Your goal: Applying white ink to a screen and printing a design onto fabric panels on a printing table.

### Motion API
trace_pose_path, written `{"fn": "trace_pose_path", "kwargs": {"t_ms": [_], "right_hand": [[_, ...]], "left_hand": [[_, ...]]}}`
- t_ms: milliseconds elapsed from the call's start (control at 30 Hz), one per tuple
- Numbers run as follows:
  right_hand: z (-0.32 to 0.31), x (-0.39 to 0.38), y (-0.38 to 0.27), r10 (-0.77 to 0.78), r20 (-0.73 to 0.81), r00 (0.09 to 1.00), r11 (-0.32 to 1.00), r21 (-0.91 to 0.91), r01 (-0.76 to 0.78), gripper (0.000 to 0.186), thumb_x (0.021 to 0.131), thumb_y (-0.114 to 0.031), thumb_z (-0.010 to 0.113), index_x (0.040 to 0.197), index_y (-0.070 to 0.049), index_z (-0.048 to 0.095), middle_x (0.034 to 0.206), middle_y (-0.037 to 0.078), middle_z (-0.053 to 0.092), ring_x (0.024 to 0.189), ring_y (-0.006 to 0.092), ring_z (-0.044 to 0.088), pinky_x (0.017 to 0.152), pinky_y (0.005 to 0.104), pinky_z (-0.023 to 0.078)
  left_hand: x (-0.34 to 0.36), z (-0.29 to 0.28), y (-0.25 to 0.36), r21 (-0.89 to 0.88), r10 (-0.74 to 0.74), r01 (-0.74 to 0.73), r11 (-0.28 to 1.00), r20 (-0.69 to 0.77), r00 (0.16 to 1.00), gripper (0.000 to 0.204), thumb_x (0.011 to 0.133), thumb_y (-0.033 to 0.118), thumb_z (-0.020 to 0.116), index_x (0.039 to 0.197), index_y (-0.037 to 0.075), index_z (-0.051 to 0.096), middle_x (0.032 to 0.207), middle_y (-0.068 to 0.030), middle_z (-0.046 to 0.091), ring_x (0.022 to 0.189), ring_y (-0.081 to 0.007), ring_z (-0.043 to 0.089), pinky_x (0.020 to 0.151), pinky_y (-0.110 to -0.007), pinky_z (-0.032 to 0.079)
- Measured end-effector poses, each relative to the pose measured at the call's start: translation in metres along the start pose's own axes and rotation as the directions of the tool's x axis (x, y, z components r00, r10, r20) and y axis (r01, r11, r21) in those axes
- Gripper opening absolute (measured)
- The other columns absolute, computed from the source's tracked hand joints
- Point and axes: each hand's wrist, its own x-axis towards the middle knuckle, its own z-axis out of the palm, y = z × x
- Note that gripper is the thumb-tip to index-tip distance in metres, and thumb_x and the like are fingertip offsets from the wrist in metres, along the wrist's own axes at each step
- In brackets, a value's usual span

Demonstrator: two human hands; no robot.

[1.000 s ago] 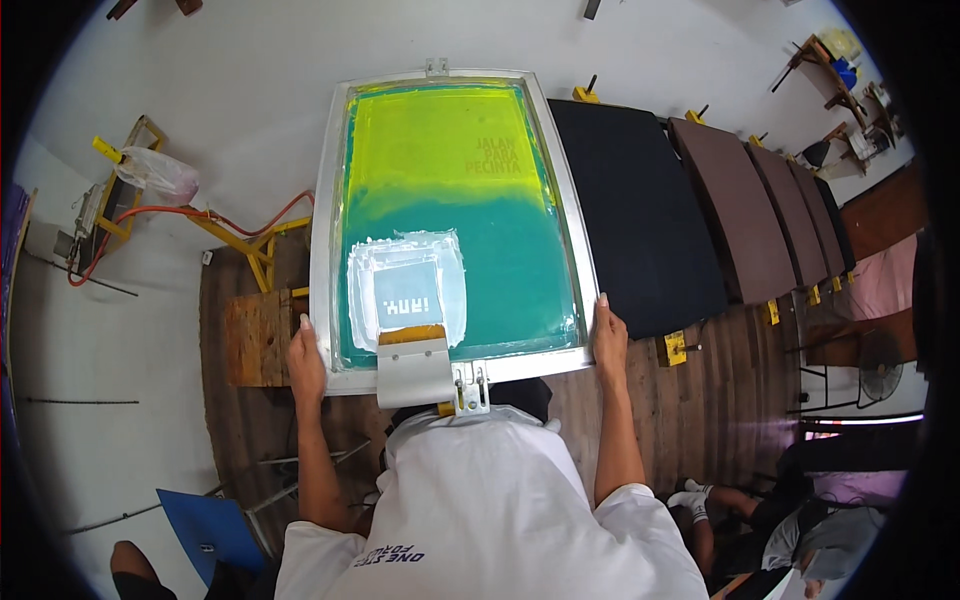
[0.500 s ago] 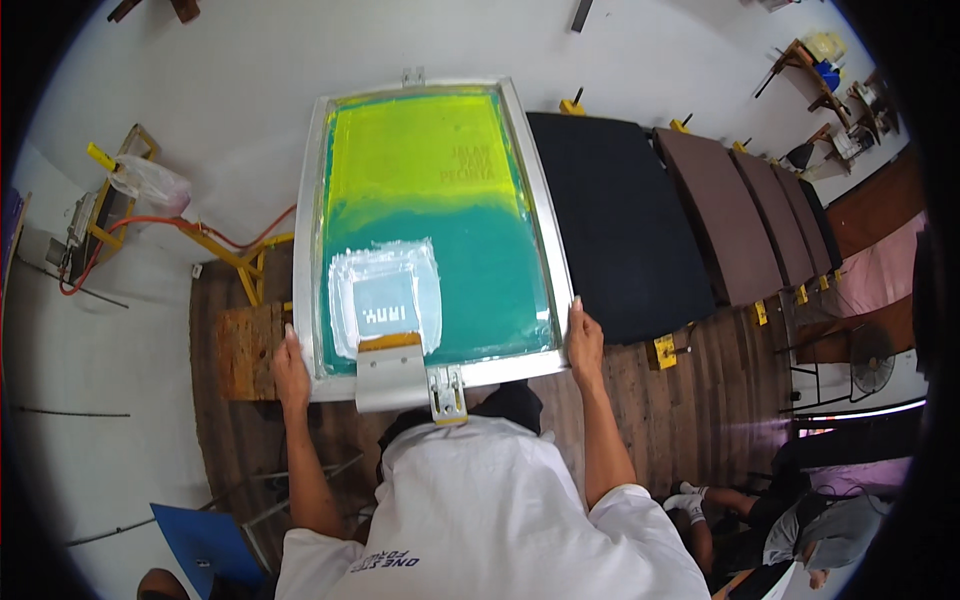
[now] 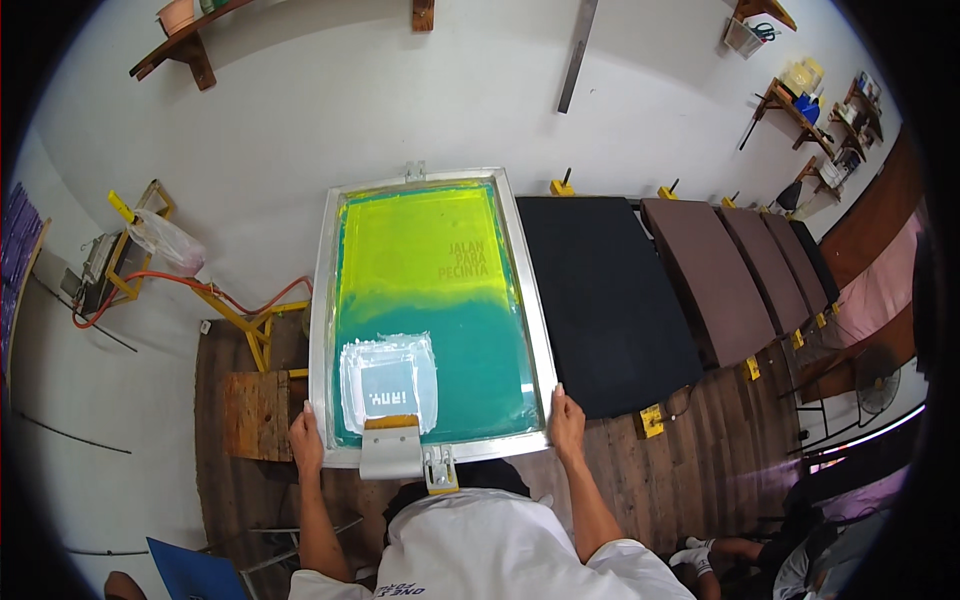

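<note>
A silk screen with a silver metal frame (image 3: pixel 529 310) is in front of me, its mesh yellow-green at the far part and teal nearer. My left hand (image 3: pixel 306 440) is closed on the frame's left side near the front corner. At the front right corner my right hand (image 3: pixel 567 424) grips the frame, thumb upward. White ink (image 3: pixel 428 352) forms a thick square border around a small stencil at the front left of the mesh. A squeegee with a metal holder (image 3: pixel 390 455) rests across the front rail, beside a metal bracket (image 3: pixel 440 468). The fingers under the frame are hidden.
To the right stands a row of print boards: a black one (image 3: pixel 605 300), then several brown ones (image 3: pixel 705 280), with yellow clamps (image 3: pixel 651 420). A wooden box (image 3: pixel 260 415) and red hose (image 3: pixel 160 275) are at left. Another person's legs (image 3: pixel 715 550) show at lower right.
The view has tilted upward, so the screen and my hands sit lower in the picture and more wall and shelves show. Both hands keep their hold on the frame.
</note>
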Motion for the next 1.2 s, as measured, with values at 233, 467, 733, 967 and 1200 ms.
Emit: {"fn": "trace_pose_path", "kwargs": {"t_ms": [233,467,733,967,1200], "right_hand": [[0.007,-0.004,-0.002,-0.002,0.018,1.0,1.0,-0.014,0.003,0.068,0.102,-0.054,0.043,0.079,0.008,0.06,0.066,0.022,0.058,0.064,0.0274,0.056,0.064,0.0444,0.044],[0.012,0.004,0.007,0.003,0.028,1.0,0.999,-0.049,-0.002,0.063,0.101,-0.051,0.044,0.083,0.006,0.063,0.068,0.021,0.06,0.065,0.0294,0.058,0.065,0.0448,0.044],[0.017,0.006,0.013,-0.071,0.02,0.997,0.99,-0.12,0.073,0.064,0.102,-0.051,0.04,0.084,0.007,0.062,0.07,0.026,0.06,0.067,0.0395,0.061,0.066,0.0479,0.044],[0.017,0.004,0.002,-0.08,0.017,0.997,0.971,-0.227,0.082,0.064,0.103,-0.05,0.039,0.083,0.007,0.06,0.068,0.028,0.057,0.065,0.0444,0.058,0.064,0.0492,0.043],[0.027,0.002,0.008,-0.14,-0.047,0.989,0.958,-0.26,0.123,0.063,0.104,-0.047,0.039,0.086,0.009,0.06,0.068,0.029,0.056,0.065,0.0468,0.059,0.063,0.051,0.043]], "left_hand": [[0.002,-0.002,-0.015,0.048,-0.039,0.038,0.998,0.001,0.999,0.057,0.106,0.043,0.042,0.087,-0.009,0.057,0.075,-0.0172,0.059,0.071,-0.0216,0.051,0.07,-0.04,0.045],[-0.001,0.008,-0.022,0.041,-0.003,0.005,0.999,-0.06,0.998,0.053,0.105,0.038,0.045,0.085,-0.01,0.057,0.072,-0.0217,0.058,0.068,-0.0237,0.052,0.067,-0.042,0.044],[-0.01,0.011,-0.019,-0.04,0.036,-0.04,0.998,-0.082,0.996,0.051,0.105,0.036,0.045,0.086,-0.009,0.058,0.07,-0.0217,0.058,0.064,-0.0269,0.053,0.063,-0.043,0.043],[-0.014,0.01,-0.028,-0.041,0.005,-0.007,0.999,-0.035,0.999,0.051,0.105,0.036,0.044,0.087,-0.009,0.058,0.073,-0.023,0.059,0.065,-0.0287,0.054,0.063,-0.043,0.043],[-0.01,0.01,-0.034,-0.014,0.021,-0.021,1.0,0.032,0.999,0.048,0.105,0.035,0.044,0.087,-0.008,0.056,0.073,-0.023,0.057,0.064,-0.0298,0.052,0.063,-0.043,0.043]]}}
